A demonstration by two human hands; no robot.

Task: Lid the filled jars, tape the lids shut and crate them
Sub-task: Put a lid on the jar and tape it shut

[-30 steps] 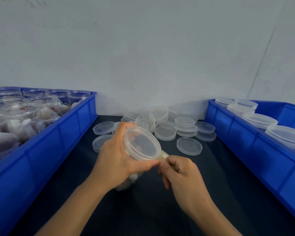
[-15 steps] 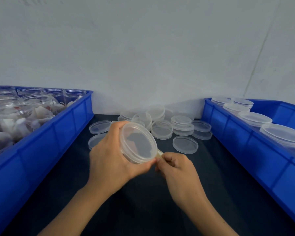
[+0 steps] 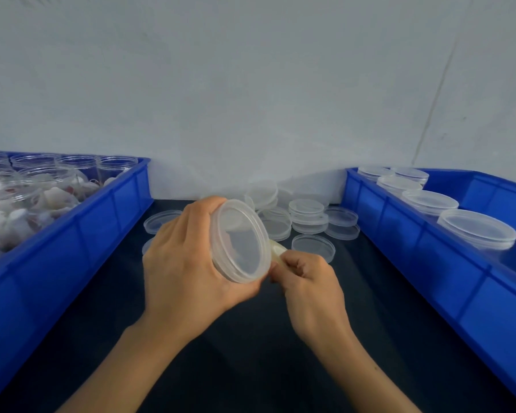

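The risk I see is the tape (image 3: 277,252): if it creases or sticks to itself, or if the jar (image 3: 221,257) turns unevenly in the grip, the strip would likely miss the seam and leave the lid (image 3: 241,241) unsealed. A loose hold could also drop the jar onto the counter (image 3: 251,353).

The left hand (image 3: 188,263) wraps the jar's body, fingers curled round it, tilting it on its side so the lid faces about 2 o'clock. The jar hangs above the counter's middle, clear of both crates. At the lid's 4 o'clock edge, the right hand (image 3: 307,281) is closed, pinching a yellowish tab of tape against the rim.

Spare lids (image 3: 309,216) lie heaped at 12 o'clock by the wall. Unlidded jars fill the left crate (image 3: 72,242) at 9 o'clock; lidded ones stand in the right crate (image 3: 429,257) at 3 o'clock.
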